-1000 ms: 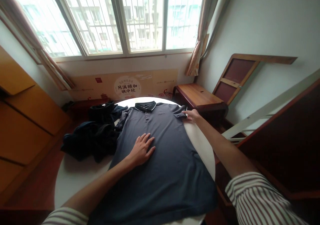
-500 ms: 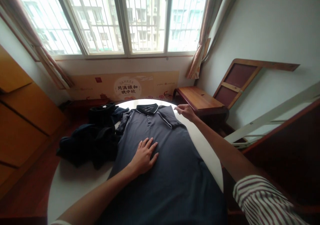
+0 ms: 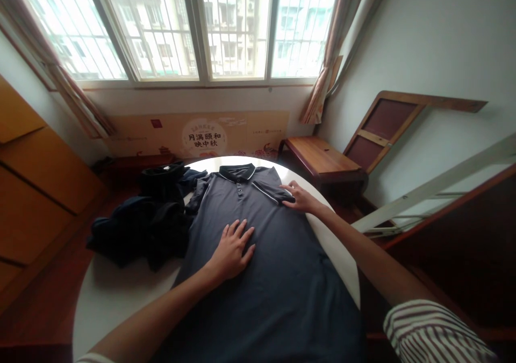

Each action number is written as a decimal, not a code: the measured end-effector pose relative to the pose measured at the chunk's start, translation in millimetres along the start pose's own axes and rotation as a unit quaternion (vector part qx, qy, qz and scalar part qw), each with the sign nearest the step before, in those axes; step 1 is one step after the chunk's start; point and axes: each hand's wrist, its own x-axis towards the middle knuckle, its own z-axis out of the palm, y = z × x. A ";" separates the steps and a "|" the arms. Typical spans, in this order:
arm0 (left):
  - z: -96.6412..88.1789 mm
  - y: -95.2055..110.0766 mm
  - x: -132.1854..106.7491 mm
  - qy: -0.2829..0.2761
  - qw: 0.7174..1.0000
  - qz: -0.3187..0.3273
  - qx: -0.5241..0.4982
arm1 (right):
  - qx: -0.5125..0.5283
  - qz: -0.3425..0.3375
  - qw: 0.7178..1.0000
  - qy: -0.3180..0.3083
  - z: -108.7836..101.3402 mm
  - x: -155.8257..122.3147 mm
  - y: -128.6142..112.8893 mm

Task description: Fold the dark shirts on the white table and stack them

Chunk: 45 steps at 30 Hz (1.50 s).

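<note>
A dark grey polo shirt (image 3: 274,266) lies face up on a round white table (image 3: 121,293), collar toward the window. Its right sleeve is folded in over the chest, showing a pale trim line. My left hand (image 3: 233,248) rests flat on the shirt's middle, fingers spread, open. My right hand (image 3: 300,198) lies palm down on the folded sleeve at the shirt's right edge, fingers stretched out, holding nothing.
A heap of dark clothes (image 3: 145,218) sits on the table's left side, partly hanging off. A low wooden bench (image 3: 322,158) stands beyond the table on the right, with a leaning wooden frame (image 3: 387,126) behind. Orange cabinets (image 3: 36,180) line the left wall.
My right hand folded the right sleeve inward over the shirt, let it go, and now presses flat on it. My left hand has stayed on the shirt's middle.
</note>
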 end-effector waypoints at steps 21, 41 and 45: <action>-2.7 6.4 -1.9 -0.026 0.999 0.005 0.022 | -0.031 0.168 0.983 -0.063 53.6 74.9 -52.4; -73.6 -130.1 84.2 -0.002 0.928 -0.357 0.111 | 0.100 -0.269 0.953 -0.096 15.8 -82.4 -199.0; -84.3 -142.5 94.1 0.032 0.909 -0.404 0.094 | 0.159 -0.370 0.899 -0.175 24.5 -150.4 -222.2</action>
